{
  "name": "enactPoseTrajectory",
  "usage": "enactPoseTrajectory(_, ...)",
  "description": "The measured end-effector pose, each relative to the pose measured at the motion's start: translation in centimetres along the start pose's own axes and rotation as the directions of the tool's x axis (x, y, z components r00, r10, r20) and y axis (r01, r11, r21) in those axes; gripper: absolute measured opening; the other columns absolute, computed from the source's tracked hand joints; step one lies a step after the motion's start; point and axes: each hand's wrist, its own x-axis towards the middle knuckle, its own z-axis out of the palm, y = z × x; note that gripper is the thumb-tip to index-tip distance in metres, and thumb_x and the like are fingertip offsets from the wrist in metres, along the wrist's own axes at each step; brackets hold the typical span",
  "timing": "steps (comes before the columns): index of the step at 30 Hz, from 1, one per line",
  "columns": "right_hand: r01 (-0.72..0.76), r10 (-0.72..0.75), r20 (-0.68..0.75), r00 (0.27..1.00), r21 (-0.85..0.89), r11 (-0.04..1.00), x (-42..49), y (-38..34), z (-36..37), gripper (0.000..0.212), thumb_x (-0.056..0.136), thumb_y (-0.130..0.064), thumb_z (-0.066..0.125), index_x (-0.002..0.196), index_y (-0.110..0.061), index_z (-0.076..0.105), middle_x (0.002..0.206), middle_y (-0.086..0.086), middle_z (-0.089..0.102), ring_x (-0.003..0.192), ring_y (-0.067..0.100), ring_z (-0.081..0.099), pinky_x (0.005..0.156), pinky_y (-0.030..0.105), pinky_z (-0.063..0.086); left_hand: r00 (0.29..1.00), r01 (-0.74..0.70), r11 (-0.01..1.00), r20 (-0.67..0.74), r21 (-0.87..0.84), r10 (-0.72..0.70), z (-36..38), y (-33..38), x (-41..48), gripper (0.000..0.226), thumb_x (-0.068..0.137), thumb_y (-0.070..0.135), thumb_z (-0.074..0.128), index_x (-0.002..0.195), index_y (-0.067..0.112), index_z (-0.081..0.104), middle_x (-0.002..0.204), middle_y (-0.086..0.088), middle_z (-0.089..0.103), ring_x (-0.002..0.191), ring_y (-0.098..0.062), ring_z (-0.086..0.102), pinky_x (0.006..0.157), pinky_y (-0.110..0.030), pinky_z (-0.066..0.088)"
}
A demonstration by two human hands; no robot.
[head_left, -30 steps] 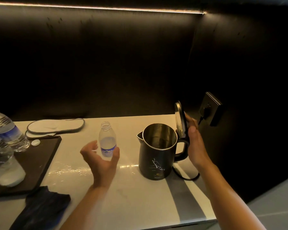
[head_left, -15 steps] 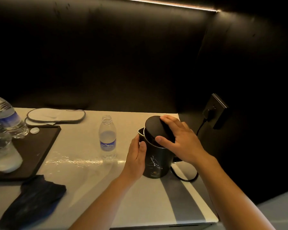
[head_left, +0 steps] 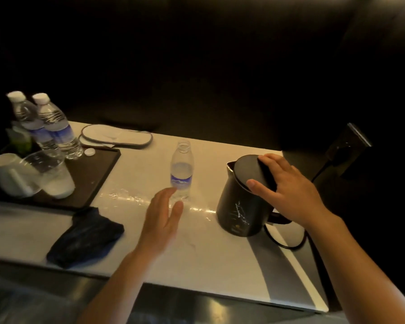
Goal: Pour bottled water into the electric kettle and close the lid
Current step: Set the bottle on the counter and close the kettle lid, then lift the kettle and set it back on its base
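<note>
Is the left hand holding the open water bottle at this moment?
No, the left hand is open with spread fingers just in front of the uncapped bottle, which stands alone on the counter.

The kettle [head_left: 241, 206] is black with thin white crack-like lines, the open bottle [head_left: 182, 169] clear with a blue-and-white label, the counter [head_left: 197, 249] pale cream with a grey stripe, the tray [head_left: 96, 169] dark brown, and the crumpled cloth [head_left: 84, 237] apparently navy.

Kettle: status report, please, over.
Right hand flat on kettle lid, lid down. Left hand open, empty, near uncapped bottle. Nothing in the way.
</note>
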Motion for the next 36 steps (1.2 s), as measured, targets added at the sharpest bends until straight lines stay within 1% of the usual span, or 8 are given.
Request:
enactPoseTrajectory(5, -0.013, 0.013, 0.0, 1.0, 0.036, 0.999, 0.3, 0.0, 0.2, 0.079, 0.083, -0.09, 0.027, 0.146, -0.04, 0.027, 0.147, -0.022, 0.025, 0.113, 0.026, 0.055, 0.074, 0.037, 0.042, 0.972, 0.034, 0.912, -0.226, 0.408, 0.065, -8.9, -5.5, -3.5, 0.048, 0.101, 0.056, 0.036, 0.124, 0.019, 0.057, 0.118, 0.004, 0.057, 0.108, -0.014, 0.056, 0.089, -0.035, 0.049)
enactPoseTrajectory(10, -0.029, 0.029, -0.013, 0.999, 0.008, 1.0, 0.3, 0.1, 0.4, 0.081, 0.084, -0.089, 0.026, 0.146, -0.038, 0.028, 0.146, -0.02, 0.026, 0.11, 0.027, 0.056, 0.069, 0.035, 0.04, 0.962, 0.211, 0.561, -0.068, 0.801, -0.264, -12.0, -9.8, -4.0, 0.064, 0.099, 0.062, 0.034, 0.15, 0.025, 0.043, 0.161, -0.011, 0.037, 0.149, -0.034, 0.031, 0.117, -0.053, 0.028)
enactPoseTrajectory(14, -0.036, 0.036, -0.027, 0.999, 0.019, 0.999, 0.2, 0.1, 0.7, 0.08, 0.083, -0.09, 0.027, 0.145, -0.038, 0.029, 0.145, -0.018, 0.029, 0.108, 0.025, 0.057, 0.066, 0.033, 0.041, 0.968, 0.203, 0.537, -0.084, 0.819, -0.237, -11.5, -11.0, -4.3, 0.06, 0.1, 0.061, 0.033, 0.152, 0.033, 0.04, 0.164, -0.008, 0.035, 0.15, -0.033, 0.03, 0.119, -0.053, 0.023)
enactPoseTrajectory(21, -0.104, 0.104, -0.094, 0.99, 0.0, 0.995, -0.4, -1.0, 1.2, 0.082, 0.084, -0.089, 0.024, 0.144, -0.034, 0.03, 0.142, -0.014, 0.029, 0.105, 0.026, 0.058, 0.066, 0.033, 0.042, 0.935, 0.296, 0.788, -0.332, 0.54, -0.123, -7.2, -7.3, -6.2, 0.025, 0.097, 0.014, 0.06, 0.118, 0.005, 0.071, 0.122, -0.016, 0.071, 0.111, -0.036, 0.065, 0.097, -0.052, 0.05)
enactPoseTrajectory(24, -0.125, 0.122, -0.105, 0.987, -0.021, 0.992, -0.5, -1.3, 1.3, 0.085, 0.085, -0.088, 0.02, 0.146, -0.03, 0.03, 0.144, -0.011, 0.029, 0.108, 0.028, 0.057, 0.066, 0.034, 0.047, 0.857, 0.336, 0.941, -0.404, -0.031, -0.32, -3.5, -2.6, -6.0, 0.023, 0.1, 0.015, 0.057, 0.118, 0.01, 0.07, 0.112, -0.009, 0.074, 0.105, -0.028, 0.07, 0.093, -0.041, 0.055)
enactPoseTrajectory(27, -0.137, 0.132, -0.098, 0.986, -0.038, 0.99, -0.6, -1.6, 1.3, 0.088, 0.084, -0.088, 0.018, 0.148, -0.028, 0.029, 0.147, -0.007, 0.03, 0.109, 0.028, 0.057, 0.067, 0.036, 0.05, 0.83, 0.282, 0.697, -0.196, -0.66, -0.522, 1.2, 4.0, -4.2, 0.023, 0.101, 0.019, 0.057, 0.114, 0.024, 0.075, 0.106, -0.003, 0.078, 0.099, -0.026, 0.075, 0.082, -0.045, 0.062)
enactPoseTrajectory(31, -0.128, 0.124, -0.092, 0.988, -0.047, 0.991, -0.7, -1.7, 0.9, 0.086, 0.086, -0.086, 0.018, 0.148, -0.027, 0.029, 0.146, -0.008, 0.028, 0.108, 0.027, 0.057, 0.068, 0.036, 0.05, 0.912, 0.098, 0.657, -0.196, -0.748, -0.359, 8.5, 11.8, -1.7, 0.034, 0.103, 0.026, 0.05, 0.127, 0.046, 0.065, 0.133, 0.013, 0.066, 0.126, -0.007, 0.06, 0.102, -0.038, 0.054)
enactPoseTrajectory(36, -0.104, 0.1, -0.094, 0.991, -0.04, 0.994, -0.8, -1.7, 0.7, 0.085, 0.087, -0.082, 0.021, 0.149, -0.025, 0.031, 0.147, -0.006, 0.03, 0.113, 0.026, 0.056, 0.072, 0.035, 0.046, 0.919, -0.051, 0.887, -0.37, -0.458, -0.138, 15.1, 13.5, -0.3, 0.042, 0.107, 0.045, 0.028, 0.147, 0.056, 0.034, 0.165, 0.012, 0.03, 0.15, 0.002, 0.021, 0.121, -0.041, 0.029)
